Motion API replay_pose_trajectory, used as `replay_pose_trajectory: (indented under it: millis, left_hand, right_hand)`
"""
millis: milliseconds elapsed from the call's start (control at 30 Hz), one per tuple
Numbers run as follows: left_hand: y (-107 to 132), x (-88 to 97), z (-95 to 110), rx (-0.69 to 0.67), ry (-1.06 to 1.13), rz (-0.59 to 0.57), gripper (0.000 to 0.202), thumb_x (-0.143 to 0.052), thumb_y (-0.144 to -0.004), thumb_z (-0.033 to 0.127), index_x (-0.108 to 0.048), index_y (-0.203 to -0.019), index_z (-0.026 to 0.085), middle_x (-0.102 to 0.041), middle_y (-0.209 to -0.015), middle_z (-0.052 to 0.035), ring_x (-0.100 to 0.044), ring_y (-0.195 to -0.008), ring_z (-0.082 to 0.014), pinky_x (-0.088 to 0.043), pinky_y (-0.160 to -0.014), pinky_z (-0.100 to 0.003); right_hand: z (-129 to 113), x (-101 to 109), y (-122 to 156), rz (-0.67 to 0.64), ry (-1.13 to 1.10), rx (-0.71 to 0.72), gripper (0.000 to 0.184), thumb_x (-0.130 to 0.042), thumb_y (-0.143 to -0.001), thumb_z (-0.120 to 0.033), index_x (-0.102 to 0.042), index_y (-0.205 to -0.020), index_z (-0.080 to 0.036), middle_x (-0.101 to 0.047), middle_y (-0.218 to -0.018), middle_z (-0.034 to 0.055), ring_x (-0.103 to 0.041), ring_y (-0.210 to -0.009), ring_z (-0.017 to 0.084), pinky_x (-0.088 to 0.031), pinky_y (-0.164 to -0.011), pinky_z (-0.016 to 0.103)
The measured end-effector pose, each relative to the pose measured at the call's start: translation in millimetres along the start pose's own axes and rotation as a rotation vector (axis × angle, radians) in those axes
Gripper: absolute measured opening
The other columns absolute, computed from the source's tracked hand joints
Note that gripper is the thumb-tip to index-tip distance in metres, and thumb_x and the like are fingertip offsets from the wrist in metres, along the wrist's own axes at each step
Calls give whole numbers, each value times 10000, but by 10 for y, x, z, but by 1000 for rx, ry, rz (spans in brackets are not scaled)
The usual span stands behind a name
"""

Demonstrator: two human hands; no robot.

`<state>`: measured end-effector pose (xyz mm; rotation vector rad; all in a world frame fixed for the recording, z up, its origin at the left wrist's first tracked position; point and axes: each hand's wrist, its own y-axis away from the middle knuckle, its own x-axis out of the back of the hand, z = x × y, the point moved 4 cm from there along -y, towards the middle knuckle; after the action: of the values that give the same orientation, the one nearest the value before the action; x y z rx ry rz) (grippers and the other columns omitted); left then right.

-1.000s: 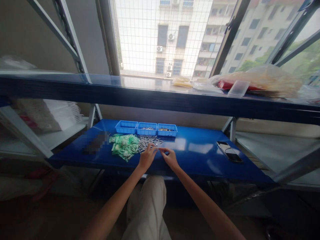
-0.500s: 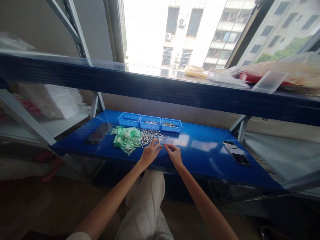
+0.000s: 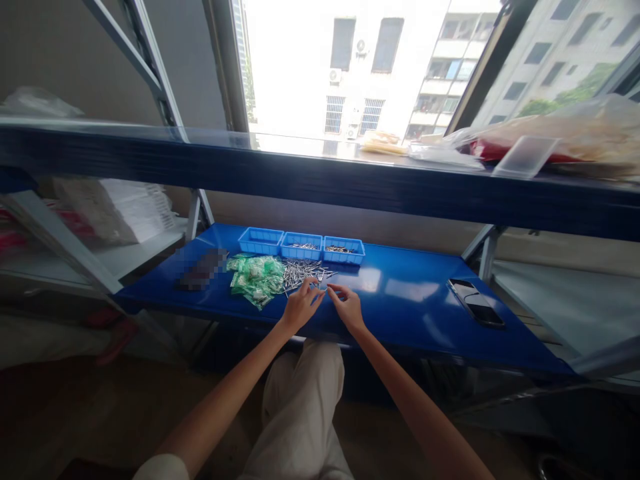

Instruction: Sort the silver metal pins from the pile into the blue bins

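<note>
See a blue table beneath the metal pile. Behind the pile, find three blue trays; left of it, green packets. In front of it, see the left hand, with fingers narrowly curled; at its front right, the right hand, with fingertips drawn close. Cannot tell whether gripping anything in either.

counter: deep blue | trays: lighter blue | packets: green | metal pieces: silver-grey | shelf edge: navy | trousers: cream

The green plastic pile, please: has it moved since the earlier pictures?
No; the green plastic pile sits just in front of the left blue tray, as before.
</note>
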<state>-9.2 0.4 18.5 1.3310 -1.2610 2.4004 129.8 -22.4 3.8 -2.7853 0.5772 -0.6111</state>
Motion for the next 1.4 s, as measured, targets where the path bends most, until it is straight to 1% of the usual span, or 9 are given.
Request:
replay_pose_trajectory:
  millis: [233, 367, 533, 733, 867, 967, 1067, 1267, 1400]
  left_hand:
    - [20, 21, 37, -101, 18, 13, 235, -408, -869, 322, -607, -838, 200, -528, -1041, -52, -577, -712, -87, -457, -569, -184]
    - [24, 41, 29, -82, 55, 61, 238, -403, -871, 333, -601, -852, 203, -531, -1010, -50, -583, -710, -89, -465, -577, -185]
    - [-3, 27, 18, -64, 104, 77, 241, -394, -873, 350, -569, -834, 189, -524, -970, -57, -599, -732, -108, -482, -599, -203]
    - [-33, 0, 14, -49, 172, 49, 223, -360, -885, 347, -526, -861, 199, -532, -962, -49, -606, -678, -99, -489, -598, -212]
    - [-50, -5, -60, 46, 201, 92, 209, -391, -870, 361, -502, -819, 192, -526, -925, -47, -606, -727, -121, -487, -609, -223]
    - [-58, 4, -83, 41, 283, 106, 225, -425, -850, 385, -497, -755, 194, -522, -876, -31, -595, -726, -116, -480, -611, -217]
    - [-68, 39, -106, 54, 362, 132, 242, -444, -841, 384, -502, -710, 189, -517, -833, -22, -579, -734, -118, -473, -637, -224]
    - [-98, 65, -222, 245, 398, 159, 280, -476, -812, 398, -517, -654, 170, -498, -820, -13, -464, -552, -71, -439, -570, -223]
    - [-102, 54, -166, 157, 388, 92, 324, -466, -813, 422, -495, -615, 167, -501, -795, -15, -483, -571, -78, -441, -578, -217]
  right_hand:
    - [-82, -98, 55, -185, 229, 99, 208, -519, -723, -225, -672, -863, -235, -616, -940, 4, -557, -649, 118, -438, -637, 243]
    - [-121, -95, 85, -153, 222, 121, 175, -551, -732, -325, -668, -771, -201, -608, -907, 27, -554, -616, 121, -428, -574, 234]
    - [-132, -133, 111, -121, 262, 160, 162, -549, -745, -310, -645, -684, -194, -593, -838, 17, -536, -590, 113, -410, -557, 225]
    - [-166, -148, 100, -120, 223, 164, 171, -531, -777, -293, -635, -700, -182, -567, -814, 21, -524, -595, 113, -408, -566, 229]
    - [-144, -50, 77, -33, 99, 129, 186, -573, -758, -338, -661, -735, -175, -557, -835, 42, -512, -584, 113, -418, -537, 231]
    - [-111, 10, 78, 32, 51, 122, 203, -592, -747, -364, -674, -745, -178, -554, -861, 55, -518, -585, 113, -418, -511, 231]
    - [-115, -17, 97, -12, 66, 174, 188, -627, -721, -365, -680, -694, -187, -561, -884, 60, -517, -587, 111, -425, -514, 236]
    - [-182, -84, 136, -94, 102, 239, 173, -618, -735, -357, -691, -710, -203, -576, -880, 57, -519, -577, 106, -430, -516, 234]
    - [-148, -26, 101, -45, 44, 164, 250, -534, -794, -378, -680, -752, -179, -564, -878, 71, -541, -627, 125, -412, -488, 216]
